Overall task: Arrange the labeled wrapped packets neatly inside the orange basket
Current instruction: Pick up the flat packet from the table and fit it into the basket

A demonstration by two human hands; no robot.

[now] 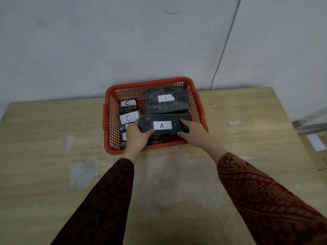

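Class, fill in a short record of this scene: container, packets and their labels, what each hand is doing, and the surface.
container: orange basket, on the table near the wall
held packet: dark wrapped packet labelled A, gripped at both ends over the basket's near half
left hand: on the packet's left end
right hand: on the packet's right end
far right: second A packet, lying flat
left side: two C packets; more below, labels hidden
surface: wooden table with pale patches
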